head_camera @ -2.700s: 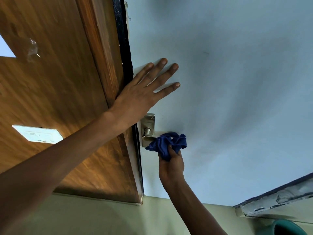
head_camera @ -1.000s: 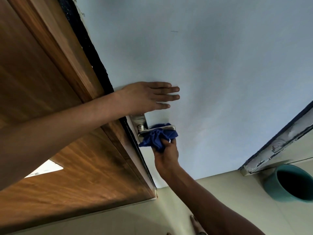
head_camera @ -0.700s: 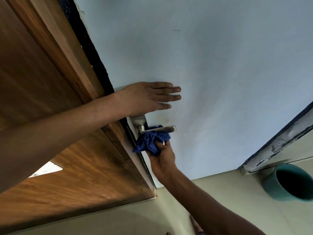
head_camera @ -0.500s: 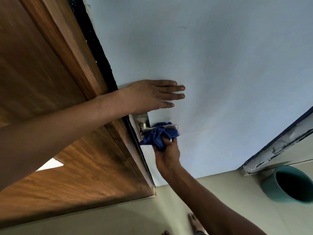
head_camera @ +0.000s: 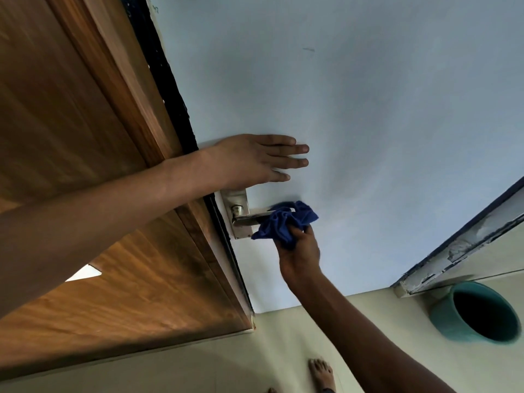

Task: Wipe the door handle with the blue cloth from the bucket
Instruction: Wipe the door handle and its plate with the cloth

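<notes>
A silver lever door handle [head_camera: 249, 219] on its metal plate sits at the left edge of the pale blue door [head_camera: 368, 123]. My right hand [head_camera: 297, 251] grips a bunched blue cloth [head_camera: 285, 222] pressed over the outer end of the lever, hiding its tip. My left hand [head_camera: 252, 160] lies flat on the door just above the handle plate, fingers straight and close together, holding nothing. A teal bucket [head_camera: 476, 313] stands on the floor at the lower right.
A brown wooden door frame and panel [head_camera: 85, 137] fill the left side. A chipped white sill or frame [head_camera: 459, 251] runs along the right above the bucket. My bare foot [head_camera: 320, 373] stands on the cream floor below.
My right hand slid the blue cloth outward along the lever, from near the plate toward its tip. My left hand stays flat on the door.
</notes>
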